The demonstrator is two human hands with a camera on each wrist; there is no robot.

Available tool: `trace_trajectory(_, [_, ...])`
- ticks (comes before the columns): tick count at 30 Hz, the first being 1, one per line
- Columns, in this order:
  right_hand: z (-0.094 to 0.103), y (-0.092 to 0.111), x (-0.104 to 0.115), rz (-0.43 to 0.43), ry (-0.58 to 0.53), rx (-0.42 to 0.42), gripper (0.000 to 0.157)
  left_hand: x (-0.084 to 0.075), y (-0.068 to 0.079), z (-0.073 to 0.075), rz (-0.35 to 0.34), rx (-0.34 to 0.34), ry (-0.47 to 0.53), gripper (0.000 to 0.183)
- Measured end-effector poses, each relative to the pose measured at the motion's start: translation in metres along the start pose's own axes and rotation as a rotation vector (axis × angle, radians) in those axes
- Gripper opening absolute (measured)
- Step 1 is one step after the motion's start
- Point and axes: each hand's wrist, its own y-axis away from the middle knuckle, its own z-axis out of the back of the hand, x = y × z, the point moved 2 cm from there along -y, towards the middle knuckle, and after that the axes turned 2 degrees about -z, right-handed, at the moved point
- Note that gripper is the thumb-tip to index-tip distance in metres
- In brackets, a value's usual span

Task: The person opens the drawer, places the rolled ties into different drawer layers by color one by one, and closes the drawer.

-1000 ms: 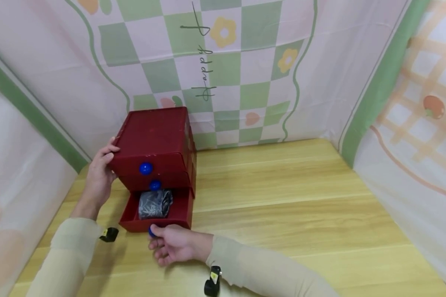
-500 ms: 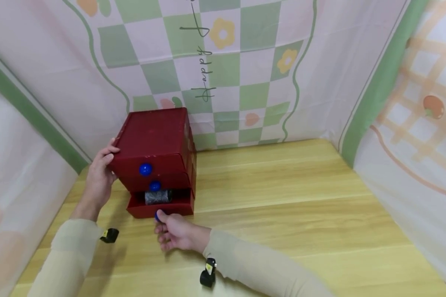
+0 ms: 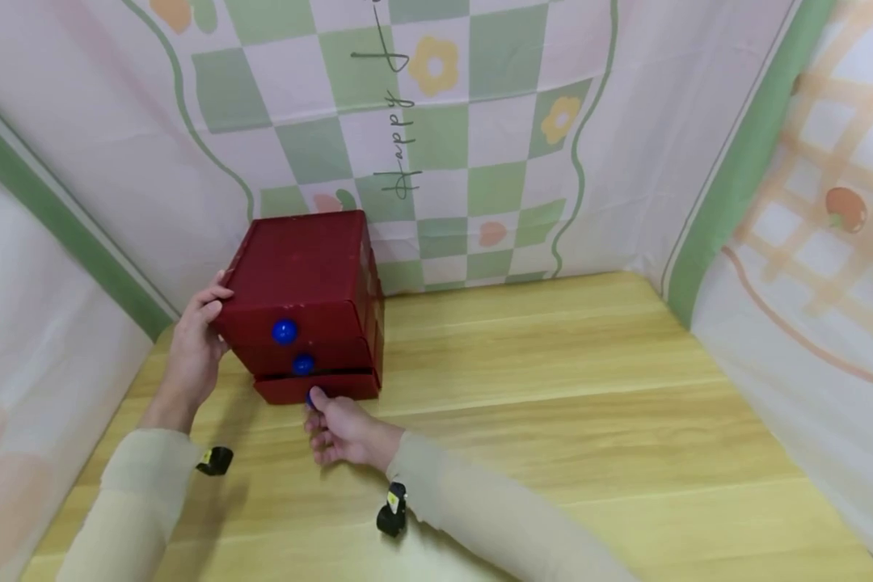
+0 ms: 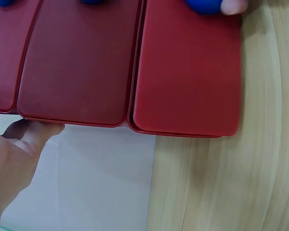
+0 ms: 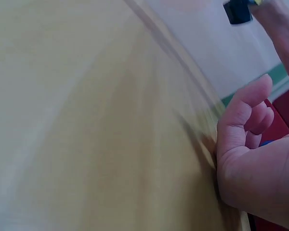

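A dark red cabinet [image 3: 301, 259] with three stacked drawers stands at the left of the table in the head view. My left hand [image 3: 192, 352] rests against its left side, fingertips near the upper edge. At the bottom drawer [image 3: 280, 391], my right hand [image 3: 349, 432] pinches the blue knob [image 3: 309, 397] between thumb and fingers. That drawer sits nearly closed, with a thin dark gap above its front. Its contents are hidden. The left wrist view shows the drawer front [image 4: 188, 72] protruding slightly past the frame. The top knob [image 3: 284, 331] and middle knob [image 3: 303, 364] are untouched.
The wooden table [image 3: 538, 388] extends to the right of the cabinet. A patterned cloth [image 3: 444, 178] hangs right behind it, with more cloth at both sides. Small black wrist cameras hang below both sleeves, the right camera [image 3: 391, 511] close above the table.
My right hand has pushed the bottom drawer inward, away from me, until its front nearly meets the cabinet. The grey patterned roll inside has gone out of sight. My left hand has stayed put.
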Motion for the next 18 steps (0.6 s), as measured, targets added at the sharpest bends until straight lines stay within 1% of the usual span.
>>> trace_trajectory(5, [0.003,-0.007,0.007,0.000,-0.027,-0.020,0.037,0.000,-0.002,-0.001,0.015,-0.003,0.018,0.015])
trace_trajectory(7, [0.004,-0.008,0.008,-0.001,-0.025,-0.014,0.037,-0.001,-0.002,-0.001,0.017,-0.004,0.027,0.015])
trace_trajectory(15, [0.006,-0.009,0.010,-0.017,-0.018,0.011,0.039,-0.002,-0.001,-0.001,0.009,-0.007,0.016,0.015])
trace_trajectory(18, [0.012,-0.010,0.011,-0.040,0.012,0.024,0.040,-0.001,-0.001,-0.001,0.023,-0.007,0.023,0.015])
